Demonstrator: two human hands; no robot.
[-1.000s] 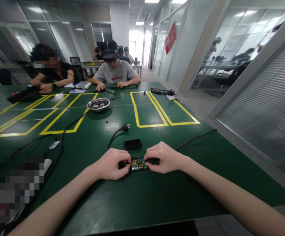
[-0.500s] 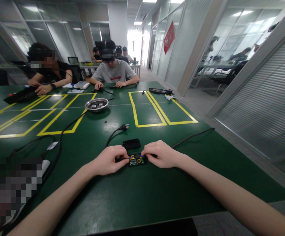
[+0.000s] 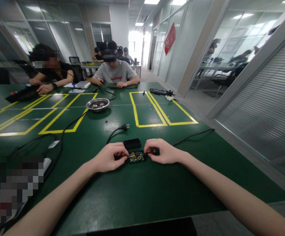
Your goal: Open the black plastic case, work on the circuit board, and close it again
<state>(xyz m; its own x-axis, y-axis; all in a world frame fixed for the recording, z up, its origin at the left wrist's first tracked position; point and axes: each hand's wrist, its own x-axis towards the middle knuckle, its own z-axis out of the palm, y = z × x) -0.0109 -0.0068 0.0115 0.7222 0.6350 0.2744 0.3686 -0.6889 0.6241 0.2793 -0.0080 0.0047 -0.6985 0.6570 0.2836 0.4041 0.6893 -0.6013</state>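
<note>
A small black plastic housing (image 3: 130, 161) lies open on the table, holding a green circuit board (image 3: 134, 158) with copper-wound coils and blue and yellow wires. At its left end, my left hand (image 3: 110, 158) is closed in a pinch where the black power cord (image 3: 112, 132) enters. My right hand (image 3: 164, 151) pinches the other black cord (image 3: 194, 135) at the right end, thumb and fingertips close together. Just behind the housing rests its black cover (image 3: 132, 143), hollow side up. My fingers partly hide both cord ends.
A two-pin plug (image 3: 126, 127) lies behind my left hand. Farther back stand a metal bowl (image 3: 97, 104) with metal parts and a folded black tripod (image 3: 161, 91). Yellow tape (image 3: 152, 125) marks the green table (image 3: 137, 196). Two people sit working across it.
My right hand has shifted slightly right, its fingertips moving from above the wires to the housing's right end. My left hand stays at the left end. The view has shifted slightly.
</note>
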